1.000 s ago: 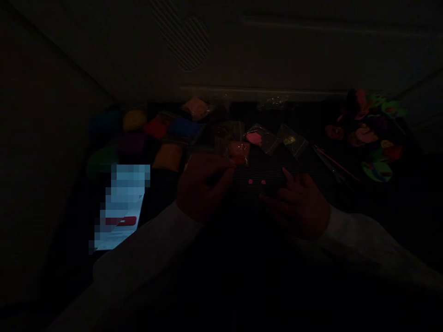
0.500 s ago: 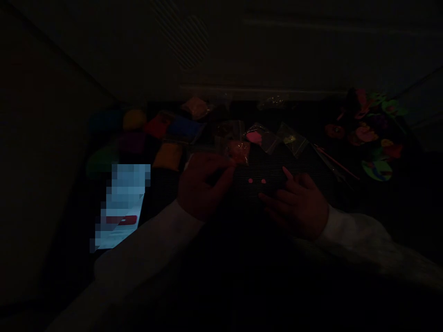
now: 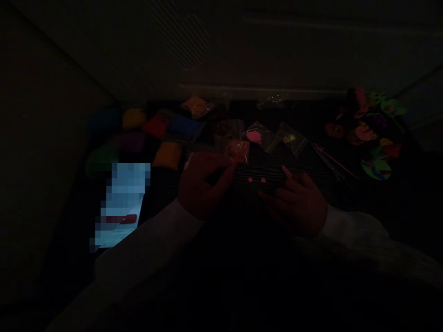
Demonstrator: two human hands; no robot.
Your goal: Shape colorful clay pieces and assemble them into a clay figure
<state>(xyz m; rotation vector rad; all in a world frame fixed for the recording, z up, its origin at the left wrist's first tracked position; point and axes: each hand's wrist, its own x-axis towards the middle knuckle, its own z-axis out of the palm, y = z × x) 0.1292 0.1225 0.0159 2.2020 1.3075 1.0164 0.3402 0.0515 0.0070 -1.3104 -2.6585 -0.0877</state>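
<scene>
The scene is very dark. My left hand (image 3: 206, 184) is closed in a pinch in front of a clear bag of pinkish-orange clay (image 3: 238, 151); whatever its fingertips hold is too dim to make out. To the right, my right hand (image 3: 299, 203) has a small, pointed pink piece of clay (image 3: 286, 171) sticking up from its curled fingers, while one digit stretches leftward. Between the hands, two little pink clay dots (image 3: 250, 180) lie side by side on the dark ridged surface (image 3: 242, 189), touched by neither hand.
Bags of coloured clay stand behind and left, including an orange one (image 3: 168, 154), a blue one (image 3: 183, 127) and a pink one (image 3: 254, 137). A lit screen (image 3: 121, 235) glows at left. Slim tools (image 3: 335, 161) and colourful clay shapes (image 3: 377, 169) lie right.
Both hands stay almost in place. The right hand has shifted very slightly; the pink dots lie as before.
</scene>
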